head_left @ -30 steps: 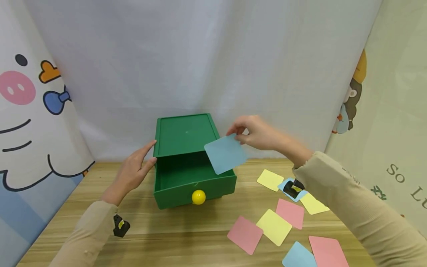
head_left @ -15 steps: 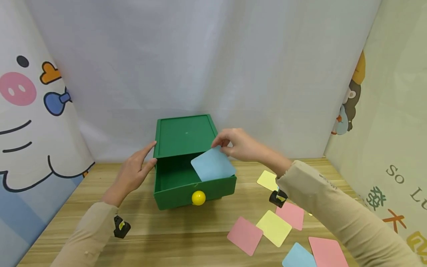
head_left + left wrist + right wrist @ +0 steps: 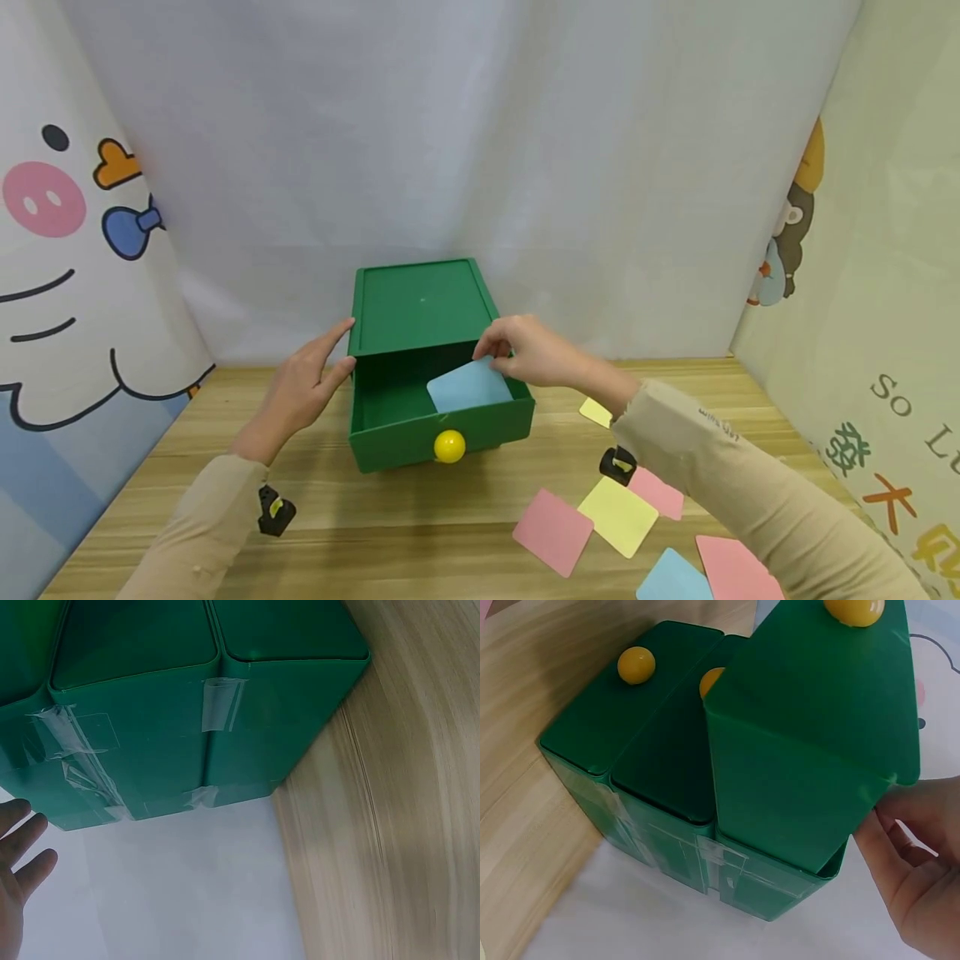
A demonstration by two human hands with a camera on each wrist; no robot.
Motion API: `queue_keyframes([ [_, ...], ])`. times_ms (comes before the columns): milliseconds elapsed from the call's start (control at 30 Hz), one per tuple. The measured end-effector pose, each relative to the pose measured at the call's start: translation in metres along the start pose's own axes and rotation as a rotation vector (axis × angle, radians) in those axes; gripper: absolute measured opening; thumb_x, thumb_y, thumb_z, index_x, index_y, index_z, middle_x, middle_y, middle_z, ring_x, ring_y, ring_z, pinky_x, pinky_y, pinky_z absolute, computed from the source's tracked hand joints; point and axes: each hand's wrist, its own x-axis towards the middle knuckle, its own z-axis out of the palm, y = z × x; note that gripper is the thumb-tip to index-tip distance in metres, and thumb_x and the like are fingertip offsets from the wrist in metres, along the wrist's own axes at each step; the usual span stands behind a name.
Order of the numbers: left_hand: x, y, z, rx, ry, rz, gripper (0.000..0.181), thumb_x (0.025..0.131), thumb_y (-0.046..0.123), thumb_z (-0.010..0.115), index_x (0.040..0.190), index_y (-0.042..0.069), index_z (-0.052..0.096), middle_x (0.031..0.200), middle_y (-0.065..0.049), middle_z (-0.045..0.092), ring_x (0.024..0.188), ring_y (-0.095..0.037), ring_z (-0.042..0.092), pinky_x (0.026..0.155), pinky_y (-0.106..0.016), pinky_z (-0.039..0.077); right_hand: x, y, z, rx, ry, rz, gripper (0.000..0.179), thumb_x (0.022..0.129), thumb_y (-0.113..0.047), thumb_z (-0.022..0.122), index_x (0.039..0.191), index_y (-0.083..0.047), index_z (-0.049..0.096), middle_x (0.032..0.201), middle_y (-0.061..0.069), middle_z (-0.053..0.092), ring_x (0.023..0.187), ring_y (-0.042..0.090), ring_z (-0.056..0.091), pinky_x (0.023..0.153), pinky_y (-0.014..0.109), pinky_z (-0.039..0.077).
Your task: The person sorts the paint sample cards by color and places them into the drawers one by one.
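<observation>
A green drawer unit (image 3: 423, 308) stands against the white curtain, its top drawer (image 3: 480, 427) pulled out by a yellow round knob (image 3: 449, 447)'s side. My right hand (image 3: 534, 354) pinches a light blue card (image 3: 467, 390) by its upper right corner. Most of the card is down inside the drawer, tilted, its lower edge hidden behind the drawer front. My left hand (image 3: 295, 396) has its fingers extended against the unit's left side. From the right wrist, the drawer (image 3: 787, 787) hides the card, and my right hand (image 3: 919, 874) shows at its rim.
Pink (image 3: 552, 532), yellow (image 3: 617, 515) and blue cards (image 3: 673, 575) lie scattered on the wooden table (image 3: 420, 533) at the right, some overlapping. Below the top drawer, lower drawers (image 3: 622, 697) are closed, with clear tape (image 3: 225, 705) joining the tiers.
My right hand has moved left and down, bringing the blue card from above the drawer's right side into it. My left hand has stayed at the unit's side.
</observation>
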Motion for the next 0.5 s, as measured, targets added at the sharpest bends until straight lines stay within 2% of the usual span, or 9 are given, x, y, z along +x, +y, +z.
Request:
queue_keyframes([
  [200, 0.0, -0.0015, 0.0017, -0.005, 0.007, 0.005, 0.053, 0.096, 0.034, 0.043, 0.143, 0.013, 0.03, 0.134, -0.023, 0.043, 0.119, -0.04, 0.043, 0.092, -0.057, 0.037, -0.0018, 0.0004, 0.0004, -0.063, -0.003, -0.026, 0.015, 0.081, 0.007, 0.059, 0.091, 0.001, 0.069, 0.088, 0.01, 0.064, 0.076, 0.019, 0.06, 0.068, 0.022, 0.051],
  [500, -0.0001, -0.0004, 0.0032, -0.004, 0.048, 0.022, 0.053, 0.096, 0.036, 0.043, 0.144, 0.018, 0.03, 0.131, -0.023, 0.046, 0.115, -0.041, 0.046, 0.088, -0.058, 0.039, -0.0025, -0.0007, -0.0027, -0.084, -0.022, -0.014, 0.018, 0.078, 0.011, 0.057, 0.089, 0.003, 0.07, 0.086, 0.011, 0.065, 0.074, 0.019, 0.06, 0.066, 0.021, 0.051],
])
